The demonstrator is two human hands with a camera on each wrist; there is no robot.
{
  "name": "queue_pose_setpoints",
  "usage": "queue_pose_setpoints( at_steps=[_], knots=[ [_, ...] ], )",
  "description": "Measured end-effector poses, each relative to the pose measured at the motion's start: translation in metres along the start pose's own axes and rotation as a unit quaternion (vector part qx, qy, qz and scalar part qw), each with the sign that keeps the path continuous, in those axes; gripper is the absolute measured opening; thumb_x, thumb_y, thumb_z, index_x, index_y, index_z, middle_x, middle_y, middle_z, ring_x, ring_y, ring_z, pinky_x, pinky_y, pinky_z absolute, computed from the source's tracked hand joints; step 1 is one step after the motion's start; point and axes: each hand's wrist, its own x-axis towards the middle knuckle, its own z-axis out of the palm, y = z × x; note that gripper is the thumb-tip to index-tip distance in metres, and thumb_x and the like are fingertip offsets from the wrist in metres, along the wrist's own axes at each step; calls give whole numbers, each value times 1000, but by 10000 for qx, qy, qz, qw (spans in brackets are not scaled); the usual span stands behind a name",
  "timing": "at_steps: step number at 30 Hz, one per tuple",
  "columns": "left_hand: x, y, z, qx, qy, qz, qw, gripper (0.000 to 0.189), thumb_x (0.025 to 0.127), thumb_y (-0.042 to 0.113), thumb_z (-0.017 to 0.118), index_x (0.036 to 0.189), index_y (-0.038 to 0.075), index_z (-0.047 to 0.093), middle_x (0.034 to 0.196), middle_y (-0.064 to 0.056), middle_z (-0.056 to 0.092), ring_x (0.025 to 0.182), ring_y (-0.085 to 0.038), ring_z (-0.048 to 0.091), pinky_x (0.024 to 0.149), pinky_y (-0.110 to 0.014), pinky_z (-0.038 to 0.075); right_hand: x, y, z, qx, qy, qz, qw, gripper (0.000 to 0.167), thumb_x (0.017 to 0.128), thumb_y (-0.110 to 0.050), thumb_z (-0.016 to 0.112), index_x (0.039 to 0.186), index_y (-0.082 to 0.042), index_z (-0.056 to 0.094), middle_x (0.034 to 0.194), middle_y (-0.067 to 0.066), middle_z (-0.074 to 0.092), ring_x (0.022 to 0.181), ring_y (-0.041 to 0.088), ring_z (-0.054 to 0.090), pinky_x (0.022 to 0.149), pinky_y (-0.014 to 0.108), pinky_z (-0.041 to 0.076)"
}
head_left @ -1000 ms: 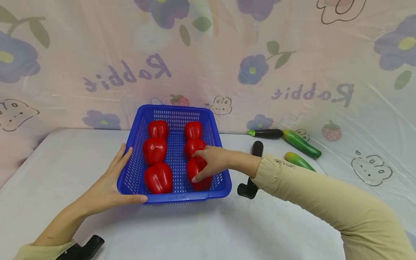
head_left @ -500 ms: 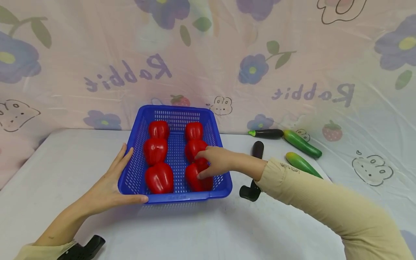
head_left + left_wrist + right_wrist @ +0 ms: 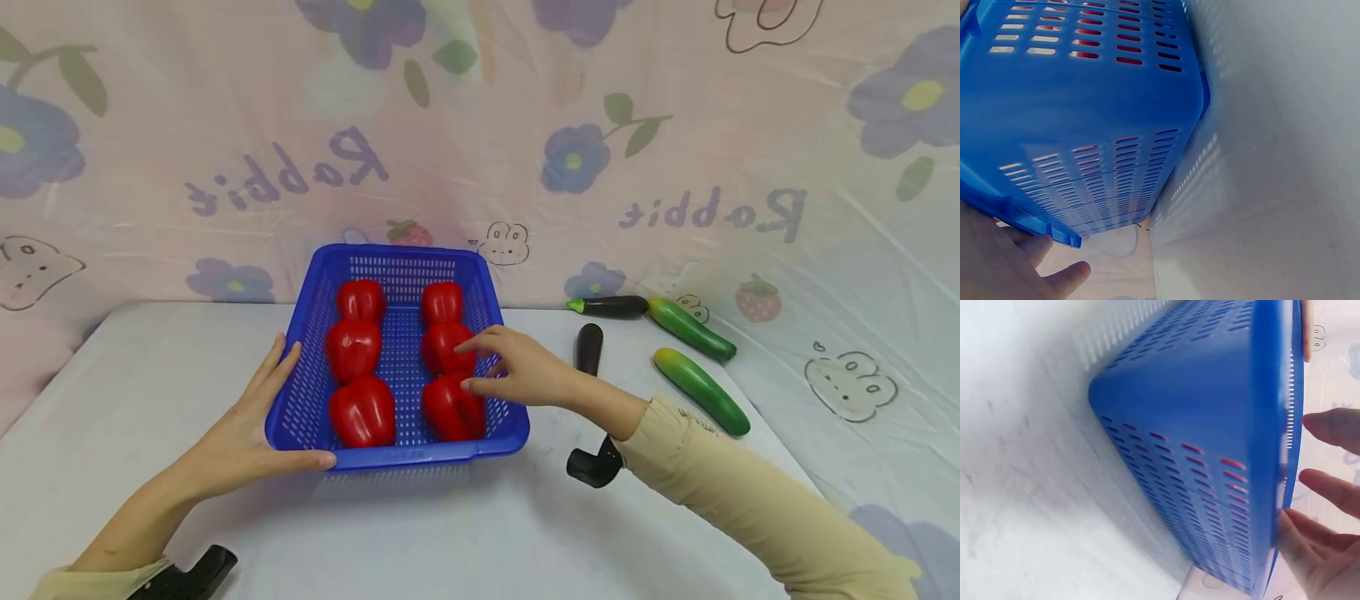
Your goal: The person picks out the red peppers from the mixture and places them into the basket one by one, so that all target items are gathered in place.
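A blue plastic basket [image 3: 431,454] holds red bell peppers in two columns. At its near left corner is my left hand [image 3: 225,450], thumb along the front rim and the other fingers straight against the left side. In the left wrist view, this hand [image 3: 1010,269] touches the basket's rim [image 3: 1029,225]. My right hand [image 3: 528,367] hovers over the basket's right side with its fingers apart, holding nothing. Just left of its fingertips lie the nearest red bell pepper [image 3: 450,410] and the middle one [image 3: 442,346]. In the right wrist view, the right fingers [image 3: 1335,494] show beyond the rim.
On the white table [image 3: 420,533], right of the basket, lie two eggplants, one at the back [image 3: 613,307] and one partly behind the right arm [image 3: 588,346]. Two green cucumbers lie farther right, one behind [image 3: 692,327] and one nearer [image 3: 703,392]. A patterned curtain [image 3: 450,167] hangs behind.
My right hand has let go of the near right bell pepper and drawn up and to the right. The left hand stays at the basket's corner.
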Motion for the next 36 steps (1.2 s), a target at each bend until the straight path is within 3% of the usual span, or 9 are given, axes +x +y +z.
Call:
queue_pose_setpoints(
  at_steps=[13, 24, 36],
  knots=[
    [0, -3, -4, 82, -36, 65, 9999, 124, 66, 38, 83, 156, 19, -1, 161, -8, -14, 142, -54, 5, 91, -81, 26, -15, 7, 12, 542, 801, -149, 9952, 46, 88, -24, 68, 129, -7, 58, 128, 15, 55, 107, 34, 64, 81, 39, 59],
    [2, -6, -7, 282, -68, 12, 9996, 125, 66, 41, 82, 155, 18, -1, 161, -10, -14, 140, -56, 7, 90, -80, 28, -17, 12, 21, 657, 1111, -202, 9914, 44, 87, -23, 69, 127, -8, 60, 129, 10, 55, 109, 33, 64, 89, 43, 56],
    [1, -9, -8, 762, 195, 132, 9968, 117, 68, 44, 80, 155, 13, 9, 162, -15, -4, 138, -57, 14, 89, -81, 27, -19, 20, 32, 395, 2020, -618, 9766, 38, 86, -18, 71, 122, -8, 64, 132, 11, 55, 115, 23, 59, 89, 36, 56]
  ],
)
